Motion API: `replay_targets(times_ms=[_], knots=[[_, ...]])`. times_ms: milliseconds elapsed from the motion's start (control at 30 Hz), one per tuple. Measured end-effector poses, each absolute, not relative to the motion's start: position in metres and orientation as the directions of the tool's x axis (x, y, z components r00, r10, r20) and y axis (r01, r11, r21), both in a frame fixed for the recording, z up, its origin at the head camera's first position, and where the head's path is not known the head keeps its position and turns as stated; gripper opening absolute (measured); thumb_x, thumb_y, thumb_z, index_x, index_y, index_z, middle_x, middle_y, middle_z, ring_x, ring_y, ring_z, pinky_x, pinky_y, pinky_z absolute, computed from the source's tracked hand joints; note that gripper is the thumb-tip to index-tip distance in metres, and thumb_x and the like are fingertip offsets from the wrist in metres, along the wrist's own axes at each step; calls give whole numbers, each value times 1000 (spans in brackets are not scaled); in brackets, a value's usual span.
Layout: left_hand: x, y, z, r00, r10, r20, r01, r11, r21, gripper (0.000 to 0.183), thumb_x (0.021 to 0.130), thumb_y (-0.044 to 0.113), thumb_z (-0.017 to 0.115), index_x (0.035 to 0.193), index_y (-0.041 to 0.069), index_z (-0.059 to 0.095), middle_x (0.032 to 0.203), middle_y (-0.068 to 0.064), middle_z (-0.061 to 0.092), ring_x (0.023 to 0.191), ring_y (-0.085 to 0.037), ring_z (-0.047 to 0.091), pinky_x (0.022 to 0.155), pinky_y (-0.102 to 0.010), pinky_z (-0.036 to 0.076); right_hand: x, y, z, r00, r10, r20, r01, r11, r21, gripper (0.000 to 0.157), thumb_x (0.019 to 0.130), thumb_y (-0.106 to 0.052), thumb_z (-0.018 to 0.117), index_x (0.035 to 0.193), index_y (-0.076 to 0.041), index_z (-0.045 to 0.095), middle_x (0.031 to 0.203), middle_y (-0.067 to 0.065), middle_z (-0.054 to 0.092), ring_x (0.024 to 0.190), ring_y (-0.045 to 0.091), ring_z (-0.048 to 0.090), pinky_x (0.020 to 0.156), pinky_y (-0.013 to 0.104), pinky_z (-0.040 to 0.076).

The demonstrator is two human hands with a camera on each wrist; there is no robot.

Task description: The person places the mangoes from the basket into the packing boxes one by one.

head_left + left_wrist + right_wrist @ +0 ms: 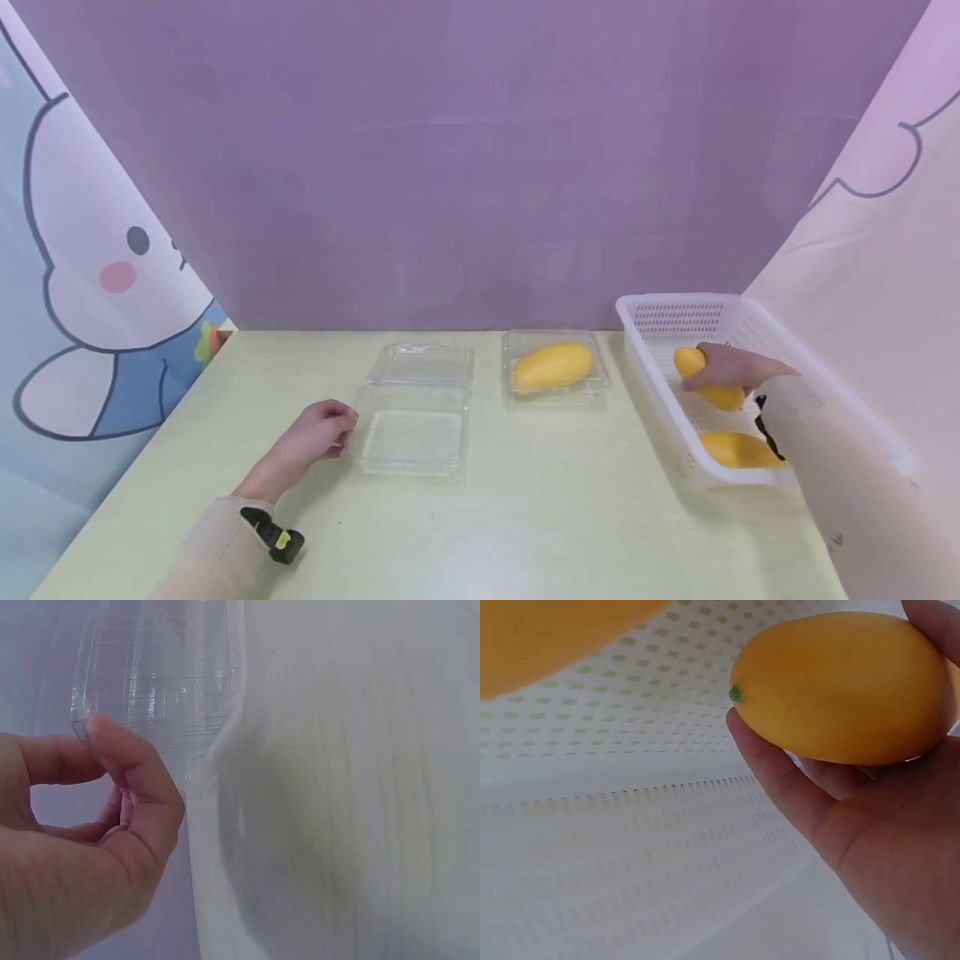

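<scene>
My left hand [321, 430] is at the left edge of an opened clear plastic clamshell box [414, 435]. In the left wrist view, thumb and index finger pinch a corner of that box's rim [81, 712]. The lid [424, 365] lies folded back toward the wall. Over the white basket [663, 408], my right hand [733, 365] grips a yellow mango [722, 395], its green stem tip [736, 694] showing in the right wrist view. Another mango [735, 448] lies in the near end of the basket, partly hidden by my right forearm.
A second clear box [600, 382] with a mango [553, 367] inside sits between the open box and the basket. A purple wall [465, 183] rises behind the pale table [540, 508], and printed fabric panels stand at both sides.
</scene>
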State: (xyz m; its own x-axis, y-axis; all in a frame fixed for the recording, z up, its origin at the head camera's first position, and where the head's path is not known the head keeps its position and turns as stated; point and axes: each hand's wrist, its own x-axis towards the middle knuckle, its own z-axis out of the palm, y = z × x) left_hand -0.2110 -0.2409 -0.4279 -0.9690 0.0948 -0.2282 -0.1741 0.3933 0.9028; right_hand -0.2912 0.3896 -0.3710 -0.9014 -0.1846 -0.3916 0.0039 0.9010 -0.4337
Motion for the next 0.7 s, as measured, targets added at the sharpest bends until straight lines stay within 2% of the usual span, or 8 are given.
replay_targets(times_ms=[100,300,700], knots=[[-211,-238,-429,-969,90,-229,-178,386,905,28,104,13,50,119,-11,51,84,-10,54,75,-22,53,69,-34,50,-288,383,-364,-905,-173,-388,16,899,-438,51,91,-39,70,114,0,46,88,10,53,72,23,55,58,36,50],[-212,-234,-432,-970,73,-233,-194,354,915,30,103,12,50,121,-13,50,85,-10,55,73,-20,54,66,-32,52,-286,376,-355,-923,-165,-347,26,875,-483,53,93,-40,70,115,1,44,85,11,55,68,23,57,57,37,52],[-209,-226,-433,-967,57,-250,-218,329,919,29,101,10,50,121,-12,50,85,-11,54,73,-20,54,68,-32,52,-280,373,-343,-946,-149,-287,27,848,-530,55,95,-40,67,118,2,42,89,12,55,71,24,58,57,39,53]])
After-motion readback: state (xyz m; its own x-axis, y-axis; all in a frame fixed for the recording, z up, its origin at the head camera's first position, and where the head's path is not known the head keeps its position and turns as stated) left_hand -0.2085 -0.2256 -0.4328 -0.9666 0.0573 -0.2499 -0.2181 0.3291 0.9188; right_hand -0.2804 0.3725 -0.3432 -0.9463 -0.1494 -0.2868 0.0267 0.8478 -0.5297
